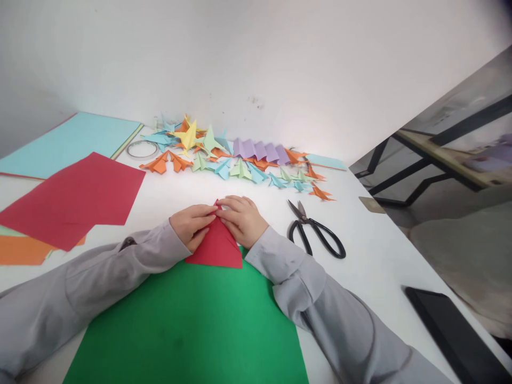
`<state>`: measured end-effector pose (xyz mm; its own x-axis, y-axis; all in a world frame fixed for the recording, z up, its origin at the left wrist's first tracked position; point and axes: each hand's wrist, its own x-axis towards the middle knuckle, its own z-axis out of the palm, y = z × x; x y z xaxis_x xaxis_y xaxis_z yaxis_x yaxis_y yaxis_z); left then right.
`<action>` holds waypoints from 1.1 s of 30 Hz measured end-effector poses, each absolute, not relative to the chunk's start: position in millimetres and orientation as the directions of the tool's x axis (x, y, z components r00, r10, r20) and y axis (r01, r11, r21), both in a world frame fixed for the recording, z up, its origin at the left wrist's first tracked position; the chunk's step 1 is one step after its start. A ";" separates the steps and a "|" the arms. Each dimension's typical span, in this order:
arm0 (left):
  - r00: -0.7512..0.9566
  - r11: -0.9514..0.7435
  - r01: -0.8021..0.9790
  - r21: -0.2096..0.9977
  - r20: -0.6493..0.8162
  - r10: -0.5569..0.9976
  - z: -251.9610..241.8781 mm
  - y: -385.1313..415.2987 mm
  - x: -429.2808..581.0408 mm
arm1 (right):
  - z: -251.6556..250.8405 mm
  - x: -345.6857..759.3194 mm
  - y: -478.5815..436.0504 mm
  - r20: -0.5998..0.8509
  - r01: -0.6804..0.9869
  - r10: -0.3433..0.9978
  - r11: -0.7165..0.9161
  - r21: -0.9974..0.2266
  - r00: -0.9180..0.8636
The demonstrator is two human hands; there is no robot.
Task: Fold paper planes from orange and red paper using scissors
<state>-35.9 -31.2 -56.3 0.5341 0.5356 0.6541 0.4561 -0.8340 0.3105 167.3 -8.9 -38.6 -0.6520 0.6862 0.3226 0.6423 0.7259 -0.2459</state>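
A folded piece of red paper (pixel 218 248) tapers to a point at its far end and lies partly over a large green sheet (pixel 188 320). My left hand (pixel 192 226) grips its left side near the tip, fingers bent together. From the right, my right hand (pixel 243 220) pinches the same tip, its fingertips almost touching those of my left hand. The fingers partly cover the upper folds.
Black-handled scissors (pixel 306 221) lie right of my hands, and a dark tablet-like object (pixel 456 330) near the right edge. Red sheets (pixel 88 192), blue paper (pixel 72 141) and a tape roll (pixel 142 149) are left. Folded paper shapes (pixel 240 168) line the wall.
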 end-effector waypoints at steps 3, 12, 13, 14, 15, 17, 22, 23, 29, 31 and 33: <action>0.561 -0.844 0.452 0.288 0.644 0.520 -57.6 -32.4 -33.6 | -37.3 167.1 -9.7 0.311 0.652 0.694 0.719 -0.242 -0.650; 0.567 -0.851 0.489 0.189 0.673 0.475 -51.6 -35.9 -30.6 | -32.6 166.2 -11.4 0.262 0.681 0.738 0.675 -0.286 -0.622; 0.570 -0.856 0.480 0.193 0.673 0.471 -51.5 -35.2 -30.8 | -30.8 165.5 -12.4 0.252 0.690 0.744 0.668 -0.278 -0.619; 0.574 -0.859 0.472 0.201 0.670 0.472 -51.7 -34.5 -31.3 | -29.0 164.9 -13.4 0.244 0.700 0.746 0.665 -0.259 -0.619; 0.576 -0.859 0.466 0.211 0.665 0.476 -52.0 -33.8 -31.8 | -27.1 164.3 -14.4 0.239 0.709 0.744 0.668 -0.228 -0.624; 0.577 -0.854 0.464 0.236 0.651 0.494 -53.1 -32.9 -32.8 | -23.9 163.4 -16.2 0.235 0.715 0.726 0.683 -0.146 -0.646; 0.570 -0.837 0.482 0.259 0.633 0.524 -54.3 -34.6 -33.6 | -19.7 162.3 -19.1 0.248 0.692 0.670 0.722 0.004 -0.700; 0.566 -0.835 0.486 0.256 0.636 0.524 -54.1 -35.3 -33.4 | -19.3 162.1 -19.5 0.250 0.690 0.664 0.724 0.020 -0.705; 0.573 -0.824 0.497 0.272 0.610 0.547 -52.0 -34.5 -33.8 | -16.5 161.5 -20.8 0.241 0.690 0.662 0.722 0.051 -0.710; 0.587 -0.829 0.483 0.281 0.599 0.545 -51.7 -32.6 -34.5 | -15.5 161.1 -20.9 0.228 0.694 0.668 0.719 0.050 -0.709; 0.594 -0.835 0.470 0.286 0.597 0.539 -51.3 -31.4 -35.0 | -14.8 160.4 -21.0 0.212 0.702 0.680 0.711 0.046 -0.702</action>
